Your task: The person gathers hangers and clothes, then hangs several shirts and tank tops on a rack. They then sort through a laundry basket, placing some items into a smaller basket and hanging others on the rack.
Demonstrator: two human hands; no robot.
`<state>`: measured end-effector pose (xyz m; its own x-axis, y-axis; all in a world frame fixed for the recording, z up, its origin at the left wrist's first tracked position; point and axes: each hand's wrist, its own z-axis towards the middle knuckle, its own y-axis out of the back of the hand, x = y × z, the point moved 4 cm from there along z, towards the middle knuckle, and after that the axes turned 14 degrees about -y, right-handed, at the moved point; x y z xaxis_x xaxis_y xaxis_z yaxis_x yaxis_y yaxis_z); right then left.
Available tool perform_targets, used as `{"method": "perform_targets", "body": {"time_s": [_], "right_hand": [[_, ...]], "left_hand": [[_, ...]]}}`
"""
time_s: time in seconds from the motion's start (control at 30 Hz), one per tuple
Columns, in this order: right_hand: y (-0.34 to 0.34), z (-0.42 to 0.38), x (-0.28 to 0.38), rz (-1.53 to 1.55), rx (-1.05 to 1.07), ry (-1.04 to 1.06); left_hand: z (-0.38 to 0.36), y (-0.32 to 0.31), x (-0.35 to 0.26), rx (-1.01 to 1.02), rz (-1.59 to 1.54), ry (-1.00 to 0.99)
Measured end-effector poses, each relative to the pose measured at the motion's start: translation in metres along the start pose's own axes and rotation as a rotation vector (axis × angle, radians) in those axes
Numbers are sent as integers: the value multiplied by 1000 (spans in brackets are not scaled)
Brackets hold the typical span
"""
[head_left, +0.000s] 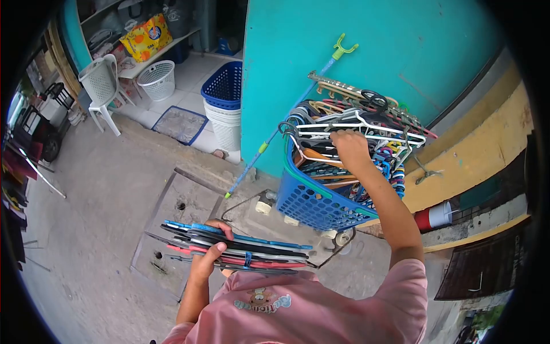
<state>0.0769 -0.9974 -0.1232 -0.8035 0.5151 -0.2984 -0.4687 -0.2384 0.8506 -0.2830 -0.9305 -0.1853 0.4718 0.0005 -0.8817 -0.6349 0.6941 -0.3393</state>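
A stack of black, blue, red and grey hangers (269, 252) lies across the front of my pink shirt, with my left hand (211, 246) wrapped round its left part, thumb on top. My right hand (348, 143) reaches over a blue basket (321, 200) and is closed on a white hanger (326, 127) at the top of the pile. Many hangers of mixed colours fill the basket above its rim. Wooden hangers (329, 179) show below my right hand. The fingertips of my right hand are partly hidden.
A blue pole (269, 135) with a green forked top leans against the turquoise wall (286, 51). Stacked white and blue baskets (222, 109), a white chair (100, 86) and a small white basket (156, 80) stand at the upper left. A yellow ledge (458, 166) runs along the right.
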Motion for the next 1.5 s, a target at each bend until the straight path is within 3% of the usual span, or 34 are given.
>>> {"method": "perform_targets", "body": {"time_s": [0.17, 0.33, 0.37, 0.43, 0.47, 0.6, 0.73, 0.83, 0.9, 0.97, 1.03, 1.1, 1.17, 1.2, 1.27, 1.4, 1.47, 1.5], "right_hand": [[101, 19, -4, -108, -13, -73], [232, -21, -24, -26, -67, -276], [235, -33, -26, -33, -64, -282], [244, -56, -33, 269, -180, -372], [236, -66, -28, 377, -127, -402], [175, -102, 28, 475, 7, -156], [118, -145, 97, 547, 104, -14], [98, -160, 113, 505, 120, -109], [95, -163, 109, 751, 123, -103], [88, -158, 69, 1078, 78, -260], [76, -155, 14, 1976, 115, -803], [38, -170, -36, 2164, -370, -1179], [-13, -189, -65, 2391, -683, -1464], [-37, -193, -73, 2394, -688, -1467], [-76, -198, -80, 2642, -822, -1730], [-101, -172, -101, 2794, -1048, -1719], [-114, -167, -105, 2749, -1316, -1851], [-121, -166, -103, 2723, -1423, -1729]], "left_hand": [[7, -12, -3, 96, 11, 14], [14, -15, -10, 127, 116, -40], [16, -17, -12, 136, 128, -86], [18, -22, -16, 162, 181, -141], [18, -25, -19, 173, 177, -140], [23, -42, -26, 206, 457, -344], [19, -61, -19, 98, 204, -96], [17, -64, -6, 108, 178, -89], [14, -54, 7, 108, 177, -56], [14, -58, 7, 109, 161, -49], [14, -64, 6, 85, 133, -32], [13, -66, 8, 76, 124, -27], [14, -68, 12, 69, 112, -23], [14, -68, 13, 91, 124, -29], [15, -74, 13, 113, 140, -35], [14, -87, 9, 143, 200, -1], [13, -90, 9, 151, 201, 11], [13, -91, 9, 161, 207, -1]]}}
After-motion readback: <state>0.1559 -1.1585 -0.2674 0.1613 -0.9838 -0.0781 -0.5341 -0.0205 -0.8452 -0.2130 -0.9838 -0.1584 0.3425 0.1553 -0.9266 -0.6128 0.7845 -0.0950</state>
